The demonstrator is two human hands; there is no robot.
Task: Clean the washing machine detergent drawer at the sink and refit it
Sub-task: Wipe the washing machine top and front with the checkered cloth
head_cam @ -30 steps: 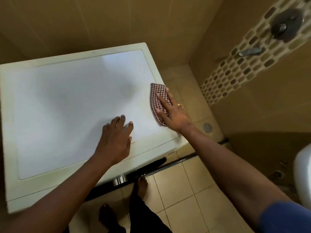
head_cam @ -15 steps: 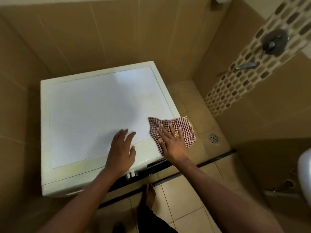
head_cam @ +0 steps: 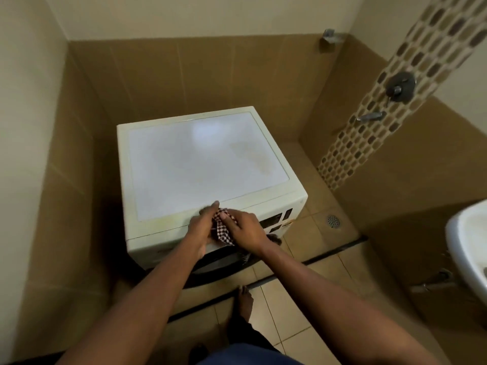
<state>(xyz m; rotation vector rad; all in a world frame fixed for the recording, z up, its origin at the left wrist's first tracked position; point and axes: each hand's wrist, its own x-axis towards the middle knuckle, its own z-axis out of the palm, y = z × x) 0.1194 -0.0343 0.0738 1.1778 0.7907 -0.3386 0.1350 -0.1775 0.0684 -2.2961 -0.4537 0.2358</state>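
At frame centre our left hand [head_cam: 201, 225] and right hand [head_cam: 246, 229] both clutch the checked cloth [head_cam: 223, 231] over the washing machine [head_cam: 205, 159] front edge. The detergent drawer, probably seated below, is hidden; we should fold the cloth tight first.

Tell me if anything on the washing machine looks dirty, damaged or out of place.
A faint brownish stain shows on the right rear part of the washing machine top, discoloured against the otherwise white panel. Nothing looks spilled, broken or askew, as far as this view shows.
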